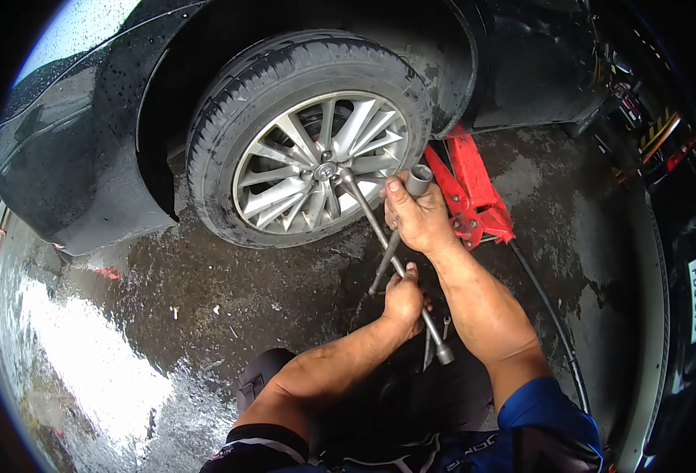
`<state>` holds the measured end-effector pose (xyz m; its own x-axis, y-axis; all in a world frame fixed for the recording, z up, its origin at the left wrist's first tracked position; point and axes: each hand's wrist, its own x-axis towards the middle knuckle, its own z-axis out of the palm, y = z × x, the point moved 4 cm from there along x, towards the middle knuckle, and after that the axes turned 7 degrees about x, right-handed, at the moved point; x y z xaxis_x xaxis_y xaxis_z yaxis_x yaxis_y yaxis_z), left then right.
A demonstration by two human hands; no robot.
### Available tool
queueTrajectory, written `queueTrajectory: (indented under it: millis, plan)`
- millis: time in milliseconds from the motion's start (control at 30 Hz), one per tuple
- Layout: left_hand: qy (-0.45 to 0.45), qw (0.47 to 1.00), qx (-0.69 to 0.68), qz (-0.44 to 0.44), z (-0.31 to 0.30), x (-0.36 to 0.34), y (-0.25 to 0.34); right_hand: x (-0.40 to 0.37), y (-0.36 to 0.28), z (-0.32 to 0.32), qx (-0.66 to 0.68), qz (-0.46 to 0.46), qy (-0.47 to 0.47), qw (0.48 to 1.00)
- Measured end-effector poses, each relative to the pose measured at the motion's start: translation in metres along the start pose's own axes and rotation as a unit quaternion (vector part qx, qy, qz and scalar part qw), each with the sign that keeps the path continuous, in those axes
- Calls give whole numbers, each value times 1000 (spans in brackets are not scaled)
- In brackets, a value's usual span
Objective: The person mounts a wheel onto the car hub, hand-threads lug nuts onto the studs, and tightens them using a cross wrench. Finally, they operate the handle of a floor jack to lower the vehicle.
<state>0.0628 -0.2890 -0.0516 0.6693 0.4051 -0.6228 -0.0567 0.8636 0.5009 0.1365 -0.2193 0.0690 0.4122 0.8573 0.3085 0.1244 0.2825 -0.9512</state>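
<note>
In the head view, a silver steel cross-shaped wheel wrench [363, 209] sits at the centre of the frame, held in both hands. The right hand [417, 219] has its grip closed around the upper right arm of the wrench, just below that arm's socket end, which sticks out above the thumb. The left hand [403, 299], lower down, has its grip closed around the long bar below the point where the two bars cross. That long bar runs diagonally, with its upper left end on a nut near the hub of the silver multi-spoke alloy wheel [320, 169] and its lower right socket end pointing toward the bottom of the frame. The shorter-looking bar crosses it, leaning from upper right to lower left. The crossing and part of each bar are covered by the hands, and the nut under the socket cannot be made out. The wheel carries a black rubber tyre [222, 134] on a wet black car [72, 134]. A red steel floor jack [474, 189] stands just right of the right hand. The wet grey concrete floor [230, 292] lies below, and the small tools beside the left hand are too unclear to name.
</note>
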Motion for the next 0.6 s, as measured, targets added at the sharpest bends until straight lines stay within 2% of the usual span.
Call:
queueTrajectory:
  millis: [67,200,267,300,333,367,433,467,500,533,567,600]
  plan:
    - [-4,1000,-10,25,-3,-4,7,0,0,2,78,-6,4,997]
    - [-14,999,0,51,-10,1,28,10,-10,21,48,-48,1,998]
    - [-45,998,-21,34,-13,7,32,15,-18,34,-58,-22,7,998]
    - [-77,996,-38,17,-16,14,30,13,-23,46,-115,-48,-32,992]
    - [-200,979,-42,16,-26,37,20,9,-28,58,-299,-172,-79,935]
    - [-181,982,-20,58,-9,17,34,1,-26,71,-466,-285,-122,829]
    - [-293,950,-69,80,-11,35,16,-5,6,95,-533,-235,-291,759]
    - [-294,951,-65,76,-8,32,11,-5,2,108,-572,-261,-360,690]
    - [-277,957,-58,55,-3,25,8,-7,8,117,-559,-317,-388,660]
    - [-262,963,-49,33,1,16,5,-7,15,120,-559,-313,-399,656]
    - [-247,967,-38,-56,3,1,-6,-5,15,121,-559,-310,-412,649]
    - [-230,968,-46,-90,-11,4,-25,0,7,115,-553,-307,-389,670]
